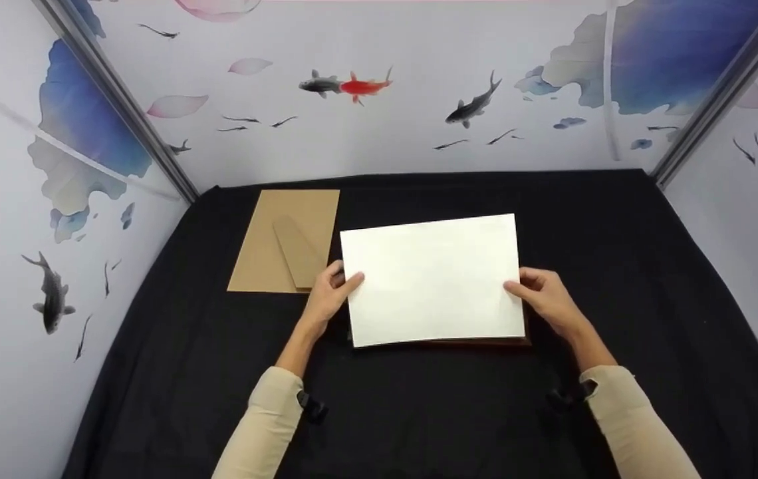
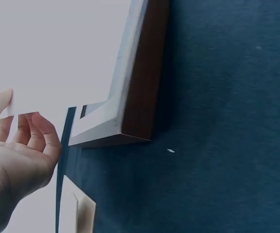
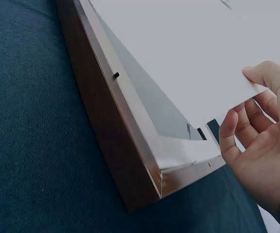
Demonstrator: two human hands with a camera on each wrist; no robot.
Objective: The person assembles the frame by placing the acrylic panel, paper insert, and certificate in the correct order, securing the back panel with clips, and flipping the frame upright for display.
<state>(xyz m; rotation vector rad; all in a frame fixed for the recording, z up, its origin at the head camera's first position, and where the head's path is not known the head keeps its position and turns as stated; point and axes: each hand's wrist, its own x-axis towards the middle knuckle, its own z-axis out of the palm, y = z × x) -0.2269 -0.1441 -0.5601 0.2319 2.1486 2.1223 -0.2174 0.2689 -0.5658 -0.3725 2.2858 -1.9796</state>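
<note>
A white sheet (image 1: 432, 279) is held nearly level by its two short edges. My left hand (image 1: 327, 299) pinches its left edge, thumb on top and fingers underneath. At the right edge my right hand (image 1: 550, 303) grips it the same way. Beneath the sheet lies a brown wooden picture frame (image 3: 96, 102), mostly hidden in the head view. The right wrist view shows the frame's pale inner ledge with a small black tab (image 3: 116, 75), and a grey panel (image 3: 171, 116) inside. The sheet's corner overlaps the frame's opening there.
Left of the frame lies a tan backing board (image 1: 256, 256) with a tapered stand leg (image 1: 302, 259) on it. Black cloth (image 1: 432, 412) covers the table. Printed white panels (image 1: 405, 133) with metal posts (image 1: 120, 100) rise at the back and sides.
</note>
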